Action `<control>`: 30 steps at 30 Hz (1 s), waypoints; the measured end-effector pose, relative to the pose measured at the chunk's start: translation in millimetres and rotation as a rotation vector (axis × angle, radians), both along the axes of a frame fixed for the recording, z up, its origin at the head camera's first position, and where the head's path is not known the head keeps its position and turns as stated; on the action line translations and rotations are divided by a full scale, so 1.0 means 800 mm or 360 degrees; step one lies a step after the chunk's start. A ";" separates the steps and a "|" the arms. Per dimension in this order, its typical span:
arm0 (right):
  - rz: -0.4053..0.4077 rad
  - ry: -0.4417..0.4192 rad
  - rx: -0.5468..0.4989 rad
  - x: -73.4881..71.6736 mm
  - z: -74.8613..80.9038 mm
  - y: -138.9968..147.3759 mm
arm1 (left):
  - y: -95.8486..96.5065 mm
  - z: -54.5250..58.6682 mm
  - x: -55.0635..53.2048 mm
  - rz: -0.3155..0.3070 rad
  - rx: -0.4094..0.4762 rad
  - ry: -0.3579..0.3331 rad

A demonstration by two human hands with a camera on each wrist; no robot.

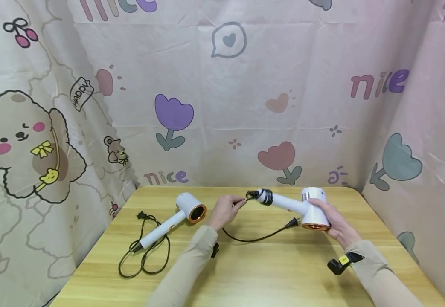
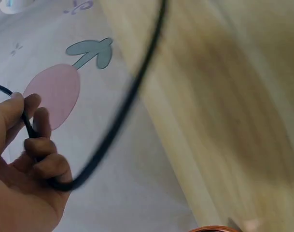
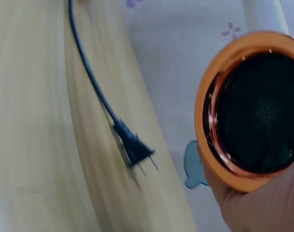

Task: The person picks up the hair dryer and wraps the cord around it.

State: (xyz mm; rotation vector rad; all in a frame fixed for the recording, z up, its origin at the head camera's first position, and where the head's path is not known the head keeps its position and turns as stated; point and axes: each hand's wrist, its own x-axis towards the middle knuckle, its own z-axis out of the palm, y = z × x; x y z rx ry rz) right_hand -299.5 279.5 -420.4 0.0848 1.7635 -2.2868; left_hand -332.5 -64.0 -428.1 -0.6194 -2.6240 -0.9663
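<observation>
My right hand [image 1: 335, 219] grips the head of a white hair dryer [image 1: 289, 203], held above the right half of the table. Its copper-rimmed end [image 3: 265, 111] faces the right wrist camera. Several turns of black cord [image 1: 268, 197] are wound round the end of the handle. Beside that end, my left hand [image 1: 228, 211] pinches the cord, with fingers [image 2: 50, 145] curled round it in the left wrist view. From the left hand the loose cord hangs down and runs right to a two-pin plug [image 1: 292, 222], below the dryer's handle.
A second white hair dryer [image 1: 166, 228] lies on the left of the wooden table [image 1: 268, 277]. Its black cord [image 1: 143, 268] loops loosely around the handle, with the plug [image 1: 141, 215] behind. A printed curtain [image 1: 226, 149] hangs along the table's back and sides.
</observation>
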 end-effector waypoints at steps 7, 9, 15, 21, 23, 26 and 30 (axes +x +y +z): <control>-0.0153 -0.0405 -0.0612 -0.001 0.014 -0.004 | 0.019 -0.008 0.012 -0.0017 -0.0168 0.0102; -0.0230 -0.0443 -0.0633 -0.001 0.018 -0.009 | 0.028 -0.007 0.019 -0.0026 -0.0223 0.0228; -0.0617 -0.0284 -0.0138 0.001 0.013 -0.033 | 0.044 -0.008 0.038 -0.0053 -0.0208 0.0377; -0.0791 0.0040 0.0436 -0.003 0.003 -0.042 | 0.046 -0.004 0.047 -0.0057 -0.0199 0.0358; -0.0802 0.0123 0.0578 -0.004 0.001 -0.039 | 0.046 -0.001 0.048 -0.0076 -0.0208 0.0368; -0.0781 0.0245 0.0731 -0.004 0.002 -0.034 | 0.046 0.005 0.047 -0.0088 -0.0175 0.0388; -0.0736 0.0318 0.0854 -0.002 0.003 -0.028 | 0.044 0.014 0.044 -0.0044 -0.0132 0.0440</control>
